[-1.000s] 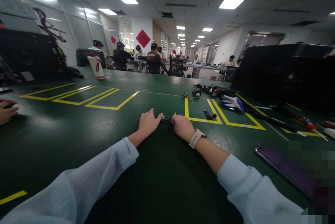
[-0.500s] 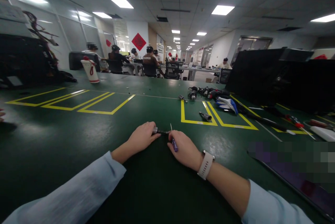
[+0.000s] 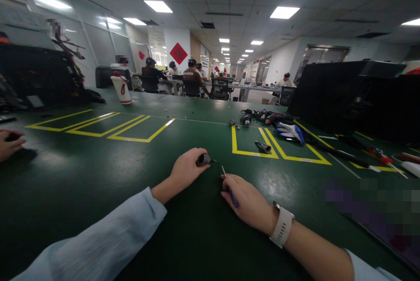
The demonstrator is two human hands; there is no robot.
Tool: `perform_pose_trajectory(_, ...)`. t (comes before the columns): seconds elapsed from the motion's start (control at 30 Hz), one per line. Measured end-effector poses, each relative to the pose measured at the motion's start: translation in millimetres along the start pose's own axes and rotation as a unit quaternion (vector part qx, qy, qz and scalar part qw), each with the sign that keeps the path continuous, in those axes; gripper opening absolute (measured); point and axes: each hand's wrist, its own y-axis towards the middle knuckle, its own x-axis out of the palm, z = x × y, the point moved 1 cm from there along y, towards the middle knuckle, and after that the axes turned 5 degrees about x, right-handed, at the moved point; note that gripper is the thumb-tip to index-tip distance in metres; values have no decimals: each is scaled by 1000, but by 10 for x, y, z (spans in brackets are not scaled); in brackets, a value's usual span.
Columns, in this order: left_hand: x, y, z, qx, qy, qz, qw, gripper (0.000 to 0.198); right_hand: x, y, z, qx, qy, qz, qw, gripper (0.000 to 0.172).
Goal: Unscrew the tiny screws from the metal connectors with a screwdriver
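My left hand is closed around a dark grey cylindrical metal part, whose thin dark stem points right. In my right hand is a small screwdriver with a purple handle. Its thin shaft slants up and left out of my fingers. The screwdriver's tip and the stem are a little apart. Beyond my hands, a similar metal part lies inside a yellow-taped outline. A smaller one rests near that outline's far left corner.
On the green table, dark corded parts and a blue-and-white glove lie at the back right. A red-handled screwdriver is farther right. A white cup stands back left. Another person's hand shows at the left edge.
My hands have drawn apart, with the screwdriver moving right and nearer me. The metal part has turned, showing more of its round body. The other person's hand shows more fully.
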Motion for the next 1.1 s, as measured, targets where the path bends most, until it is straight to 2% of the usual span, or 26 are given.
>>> perform_pose_trajectory(0.13,20,-41,80,65,83,-32,994,33,5,-72,-8,3,4,-6,1000,6)
perform_pose_trajectory(0.23,27,-50,111,102,86,-52,990,33,20,-123,-6,-8,4,-7,1000,7)
perform_pose_trajectory(0.47,80,-54,135,158,-115,-70,978,37,27,-128,42,-24,12,-10,1000,12)
perform_pose_trajectory(0.63,119,-67,164,135,-193,-75,969,39,-40,-100,164,-26,11,7,1000,10)
perform_pose_trajectory(0.77,116,-74,205,139,-163,-70,974,35,-138,-71,364,7,-33,23,999,9)
perform_pose_trajectory(0.9,92,-84,248,183,-104,-55,976,35,-212,-43,511,65,-67,53,994,13)
perform_pose_trajectory(1.0,87,-86,274,206,-94,-52,973,37,-239,-42,472,77,-44,97,991,17)
perform_pose_trajectory(1.1,105,-78,287,215,-102,-54,970,31,-266,-81,321,55,20,140,988,19)
